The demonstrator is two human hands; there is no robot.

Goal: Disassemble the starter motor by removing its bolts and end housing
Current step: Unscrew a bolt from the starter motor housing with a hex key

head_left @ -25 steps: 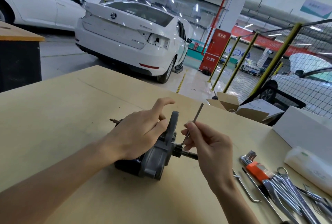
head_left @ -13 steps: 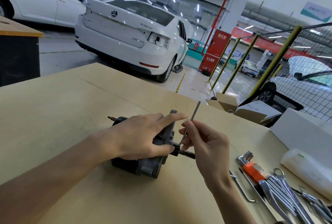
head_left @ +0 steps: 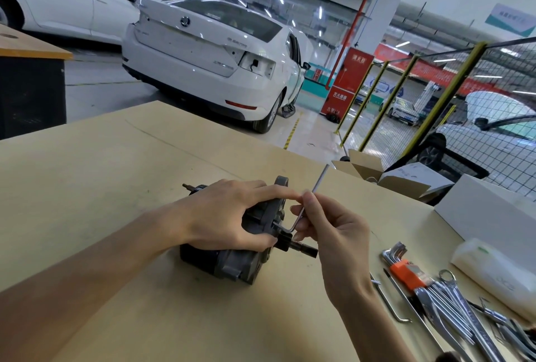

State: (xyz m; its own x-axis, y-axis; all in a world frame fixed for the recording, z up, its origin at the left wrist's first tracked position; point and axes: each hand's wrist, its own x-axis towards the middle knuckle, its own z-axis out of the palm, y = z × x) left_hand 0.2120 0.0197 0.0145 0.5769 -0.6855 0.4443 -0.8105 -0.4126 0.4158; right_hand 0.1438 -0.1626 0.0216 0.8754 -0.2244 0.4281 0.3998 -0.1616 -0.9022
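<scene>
Bench: a pale wooden worktop (head_left: 87, 202), with the job sitting near its middle
Starter motor: the starter motor (head_left: 232, 263) lies on its side on the bench, dark body to the left, grey end housing (head_left: 274, 211) and stub shaft pointing right
Left hand: the left hand (head_left: 229, 216) is clamped over the top of the motor, thumb tucked under at the near side and forefinger stretched along the housing edge, pinning it down
Hex key: an L-shaped hex key (head_left: 307, 202) has its short leg pushed into the housing face, seemingly in a bolt head, though the bolt itself is hidden; the long leg stands up and leans away
Right hand: the right hand (head_left: 333, 234) pinches the long leg between thumb and fingertips, the other fingers loosely curled
Step in hand: I'd say a housing bolt is being wound out
Doing it well: keep the short leg seated fully and square in the socket so it can't cam out, swing the long leg in short arcs, and let the left hand take the twist so the motor doesn't roll
Spare tools: an orange-holdered key set (head_left: 406, 271), a loose key (head_left: 388, 303) and spanners (head_left: 452, 312) lie to the right, apart from the motor
</scene>
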